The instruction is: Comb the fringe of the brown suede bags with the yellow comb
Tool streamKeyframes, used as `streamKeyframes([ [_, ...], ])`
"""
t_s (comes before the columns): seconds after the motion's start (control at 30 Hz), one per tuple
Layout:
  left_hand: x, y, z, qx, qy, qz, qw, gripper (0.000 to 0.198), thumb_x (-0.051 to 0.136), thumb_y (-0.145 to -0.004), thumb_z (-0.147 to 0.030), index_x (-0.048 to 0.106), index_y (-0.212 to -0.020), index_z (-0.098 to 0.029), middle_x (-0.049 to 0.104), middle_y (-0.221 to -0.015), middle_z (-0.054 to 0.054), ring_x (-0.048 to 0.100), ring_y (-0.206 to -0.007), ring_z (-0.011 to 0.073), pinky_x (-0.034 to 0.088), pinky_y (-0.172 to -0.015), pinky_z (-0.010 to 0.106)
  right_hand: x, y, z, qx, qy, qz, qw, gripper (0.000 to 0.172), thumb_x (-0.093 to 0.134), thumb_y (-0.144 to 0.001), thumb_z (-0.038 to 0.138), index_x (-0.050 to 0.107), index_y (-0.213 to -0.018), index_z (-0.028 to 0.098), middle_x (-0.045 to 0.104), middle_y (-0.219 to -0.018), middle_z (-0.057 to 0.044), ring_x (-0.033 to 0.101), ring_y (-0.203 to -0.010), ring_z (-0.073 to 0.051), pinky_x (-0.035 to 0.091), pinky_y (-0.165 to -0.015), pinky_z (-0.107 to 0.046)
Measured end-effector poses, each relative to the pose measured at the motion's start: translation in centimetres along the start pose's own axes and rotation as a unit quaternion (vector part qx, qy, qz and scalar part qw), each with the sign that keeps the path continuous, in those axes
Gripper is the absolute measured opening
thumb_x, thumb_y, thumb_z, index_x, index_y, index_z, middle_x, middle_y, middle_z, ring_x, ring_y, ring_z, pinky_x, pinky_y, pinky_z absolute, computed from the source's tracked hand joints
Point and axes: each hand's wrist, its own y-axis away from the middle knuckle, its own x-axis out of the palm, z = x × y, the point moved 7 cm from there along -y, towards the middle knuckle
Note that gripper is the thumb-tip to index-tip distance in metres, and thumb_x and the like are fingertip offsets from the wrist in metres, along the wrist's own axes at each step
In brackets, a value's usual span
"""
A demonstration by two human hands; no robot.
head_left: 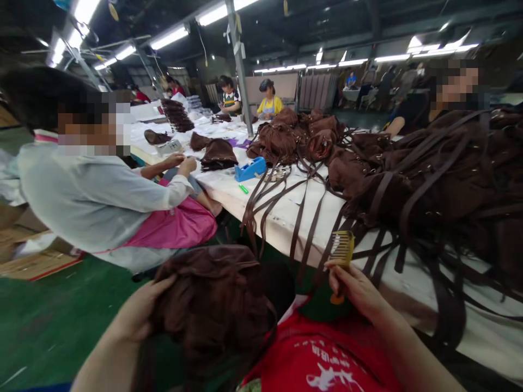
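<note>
A dark brown bag point(216, 294) hangs over my lap, its soft body creased and drooping. My left hand point(143, 305) is closed on the bag's left side, with the fingers partly hidden by the cloth. On the right, my right hand point(347, 280) grips a yellowish comb point(342, 247), teeth pointing up and the handle end showing below the fingers. The comb is apart from the bag, in front of the table edge. Below both hands lies a red apron point(318, 354) with white print.
A white-topped table point(281, 218) carries a heap of brown bags point(384, 169), with long straps point(312, 228) trailing over its edge. A blue tape dispenser point(250, 169) and a green marker point(243, 189) lie there. A co-worker point(98, 190) sits close at left; others work farther back.
</note>
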Motion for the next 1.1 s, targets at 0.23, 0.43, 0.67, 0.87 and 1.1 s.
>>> streamKeyframes([
  [0.23, 14.2, -5.0, 6.8, -0.13, 0.065, 0.275, 0.95, 0.04, 0.063, -0.082, -0.036, 0.061, -0.114, -0.012, 0.073, -0.1, 0.011, 0.068, -0.098, 0.0257, 0.052, -0.091, 0.035, 2.5, -1.1, 1.3, -0.012, 0.215, 0.012, 0.976, 0.047, 0.077, -0.066, 0.035, 0.064, -0.107, 0.017, 0.069, -0.097, -0.006, 0.064, -0.087, -0.022, 0.053, -0.078, -0.033],
  [0.43, 15.7, -7.3, 7.0, -0.11, -0.097, 0.183, 0.972, 0.049, 0.067, -0.074, -0.052, 0.068, -0.103, -0.012, 0.074, -0.095, 0.014, 0.07, -0.09, 0.0279, 0.056, -0.075, 0.033, 3.4, -3.2, 3.5, -0.052, 0.249, -0.048, 0.966, 0.034, 0.068, -0.074, 0.032, 0.064, -0.104, 0.017, 0.07, -0.104, -0.006, 0.064, -0.098, -0.023, 0.05, -0.091, -0.037],
  [0.67, 17.4, -5.9, 4.7, -0.098, -0.115, 0.208, 0.966, 0.043, 0.066, -0.074, -0.052, 0.07, -0.095, -0.015, 0.075, -0.091, 0.011, 0.07, -0.083, 0.0266, 0.055, -0.067, 0.029, 5.4, -4.6, 3.8, -0.084, 0.345, 0.012, 0.935, 0.036, 0.067, -0.075, 0.03, 0.063, -0.109, 0.019, 0.069, -0.101, -0.004, 0.063, -0.09, -0.021, 0.051, -0.082, -0.034],
  [0.87, 17.4, -5.5, 5.4, -0.082, -0.138, 0.229, 0.96, 0.045, 0.064, -0.076, -0.05, 0.068, -0.099, -0.012, 0.074, -0.093, 0.013, 0.07, -0.084, 0.0269, 0.055, -0.072, 0.031, 5.9, -2.7, 0.6, -0.016, 0.473, 0.065, 0.879, 0.043, 0.076, -0.065, 0.034, 0.06, -0.103, 0.02, 0.069, -0.094, -0.003, 0.063, -0.084, -0.02, 0.047, -0.073, -0.029],
  [1.1, 18.1, -3.9, 3.5, 0.076, -0.291, 0.224, 0.927, 0.049, 0.06, -0.076, -0.055, 0.072, -0.096, -0.012, 0.073, -0.099, 0.01, 0.065, -0.099, 0.0312, 0.052, -0.081, 0.032, 5.5, -1.3, 0.8, -0.048, 0.606, 0.066, 0.791, 0.031, 0.06, -0.075, 0.024, 0.06, -0.106, 0.019, 0.07, -0.094, -0.006, 0.065, -0.083, -0.022, 0.044, -0.07, -0.029],
])
